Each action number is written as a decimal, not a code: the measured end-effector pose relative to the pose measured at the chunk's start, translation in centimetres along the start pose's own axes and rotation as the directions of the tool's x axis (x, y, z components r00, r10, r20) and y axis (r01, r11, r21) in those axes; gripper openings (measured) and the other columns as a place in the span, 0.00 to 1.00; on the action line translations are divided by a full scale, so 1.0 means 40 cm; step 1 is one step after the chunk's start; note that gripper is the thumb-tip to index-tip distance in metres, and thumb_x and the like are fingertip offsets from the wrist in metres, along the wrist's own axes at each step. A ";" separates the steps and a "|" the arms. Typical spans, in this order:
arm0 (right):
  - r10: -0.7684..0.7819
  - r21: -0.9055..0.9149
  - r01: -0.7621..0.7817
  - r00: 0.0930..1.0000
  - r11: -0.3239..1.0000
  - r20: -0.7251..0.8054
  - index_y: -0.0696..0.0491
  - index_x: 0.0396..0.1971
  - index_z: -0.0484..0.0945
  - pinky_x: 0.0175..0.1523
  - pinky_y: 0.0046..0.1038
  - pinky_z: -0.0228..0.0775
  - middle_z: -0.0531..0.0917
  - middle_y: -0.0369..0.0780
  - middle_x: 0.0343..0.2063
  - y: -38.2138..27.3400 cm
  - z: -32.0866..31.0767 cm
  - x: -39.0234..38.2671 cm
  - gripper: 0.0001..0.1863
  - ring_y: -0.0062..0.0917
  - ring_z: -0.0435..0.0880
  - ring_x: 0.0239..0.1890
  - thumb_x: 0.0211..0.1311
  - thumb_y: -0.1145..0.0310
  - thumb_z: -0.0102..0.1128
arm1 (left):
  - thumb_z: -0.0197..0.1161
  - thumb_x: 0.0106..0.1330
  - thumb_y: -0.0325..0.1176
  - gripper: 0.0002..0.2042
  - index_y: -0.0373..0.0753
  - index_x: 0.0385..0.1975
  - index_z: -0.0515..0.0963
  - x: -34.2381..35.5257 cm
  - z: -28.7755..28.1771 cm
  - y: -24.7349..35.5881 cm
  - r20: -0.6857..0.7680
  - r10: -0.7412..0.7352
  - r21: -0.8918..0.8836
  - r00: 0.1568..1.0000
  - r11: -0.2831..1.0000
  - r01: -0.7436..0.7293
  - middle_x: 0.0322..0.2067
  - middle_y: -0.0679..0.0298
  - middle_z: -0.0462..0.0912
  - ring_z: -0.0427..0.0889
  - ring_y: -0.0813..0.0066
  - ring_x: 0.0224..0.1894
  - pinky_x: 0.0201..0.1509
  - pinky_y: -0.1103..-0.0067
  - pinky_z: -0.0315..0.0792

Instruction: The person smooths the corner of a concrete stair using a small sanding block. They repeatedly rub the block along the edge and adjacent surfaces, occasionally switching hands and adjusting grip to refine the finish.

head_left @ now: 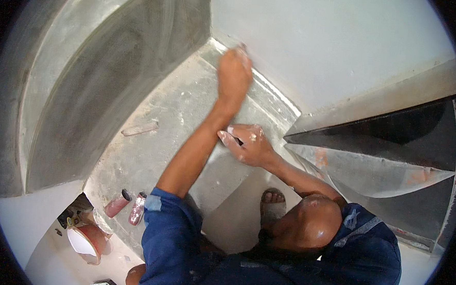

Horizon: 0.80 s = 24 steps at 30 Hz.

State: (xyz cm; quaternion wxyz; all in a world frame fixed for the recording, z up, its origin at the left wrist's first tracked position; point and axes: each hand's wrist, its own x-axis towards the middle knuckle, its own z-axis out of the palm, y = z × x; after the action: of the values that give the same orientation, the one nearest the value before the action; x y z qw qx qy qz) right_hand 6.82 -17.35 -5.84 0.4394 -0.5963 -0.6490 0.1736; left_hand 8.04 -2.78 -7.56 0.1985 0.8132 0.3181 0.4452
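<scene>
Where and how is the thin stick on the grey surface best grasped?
The thin stick is probably best pinched mid-length across its long edges, from above: it is long, narrow and flat on the grey surface, which shows along both sides.

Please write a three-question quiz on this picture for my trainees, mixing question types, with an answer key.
1. Which of the person's hands is nearer the foot of the pale wall?
2. True or false: the narrow strip lies to the right of the person's left forearm in the picture.
3. Fill in the number: ___ reddish cylinders lie on the grey surface.

Key:
1. The left hand; the right hand is lower, beside the left forearm.
2. False: it lies to the left of that forearm.
3. Two, side by side near the left sleeve.
</scene>
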 end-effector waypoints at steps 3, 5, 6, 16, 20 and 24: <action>0.034 0.060 -0.036 0.999 0.998 0.040 0.61 0.17 0.71 0.24 0.36 0.61 0.71 0.48 0.14 0.002 0.006 -0.005 0.17 0.39 0.70 0.16 0.64 0.66 0.54 | 0.55 0.62 0.28 0.15 0.27 0.46 0.75 -0.019 -0.014 0.001 0.001 0.092 -0.077 0.996 0.993 -0.092 0.38 0.47 0.77 0.77 0.53 0.41 0.47 0.65 0.71; 0.107 0.014 -0.111 0.983 0.994 0.146 0.60 0.19 0.73 0.27 0.38 0.66 0.75 0.50 0.18 -0.011 -0.001 0.003 0.16 0.45 0.76 0.22 0.64 0.65 0.53 | 0.55 0.62 0.29 0.14 0.30 0.46 0.76 -0.001 -0.040 -0.031 -0.052 0.016 -0.019 0.998 1.000 -0.017 0.38 0.47 0.77 0.77 0.53 0.41 0.46 0.65 0.71; 0.118 -0.001 -0.119 0.982 0.993 0.150 0.60 0.19 0.73 0.28 0.38 0.66 0.75 0.50 0.18 -0.014 -0.009 -0.003 0.16 0.45 0.76 0.22 0.64 0.65 0.53 | 0.56 0.62 0.29 0.15 0.30 0.46 0.76 0.040 -0.043 -0.051 -0.089 -0.048 0.042 0.995 0.998 0.052 0.38 0.48 0.77 0.77 0.53 0.41 0.47 0.65 0.71; 0.027 0.016 -0.028 0.996 0.999 0.090 0.61 0.20 0.73 0.27 0.39 0.66 0.75 0.50 0.17 0.004 -0.001 -0.013 0.15 0.43 0.77 0.22 0.64 0.66 0.53 | 0.55 0.62 0.29 0.15 0.32 0.47 0.76 -0.039 -0.013 0.013 0.032 0.105 -0.126 0.994 0.987 -0.101 0.38 0.48 0.77 0.77 0.53 0.41 0.48 0.65 0.71; 0.122 -0.006 -0.122 0.985 0.992 0.124 0.60 0.20 0.73 0.28 0.40 0.66 0.75 0.49 0.17 -0.014 -0.020 0.000 0.16 0.45 0.77 0.22 0.64 0.66 0.53 | 0.56 0.62 0.28 0.14 0.32 0.46 0.76 0.055 -0.027 -0.057 -0.084 -0.063 0.119 0.994 0.990 0.073 0.40 0.48 0.78 0.77 0.52 0.43 0.49 0.65 0.70; 0.065 0.022 -0.067 0.996 0.998 0.065 0.60 0.21 0.73 0.29 0.40 0.66 0.76 0.49 0.18 0.003 0.000 -0.015 0.16 0.45 0.76 0.22 0.64 0.64 0.53 | 0.57 0.61 0.28 0.13 0.33 0.45 0.77 0.022 -0.014 -0.042 -0.025 0.042 0.009 0.999 0.999 -0.042 0.41 0.48 0.78 0.77 0.52 0.44 0.50 0.65 0.70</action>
State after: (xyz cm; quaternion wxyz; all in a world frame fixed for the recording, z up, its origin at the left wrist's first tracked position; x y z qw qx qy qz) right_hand 6.84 -17.88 -6.17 0.4195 -0.6064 -0.6404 0.2147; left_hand 7.36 -0.94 -7.74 0.1815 0.8148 0.3056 0.4581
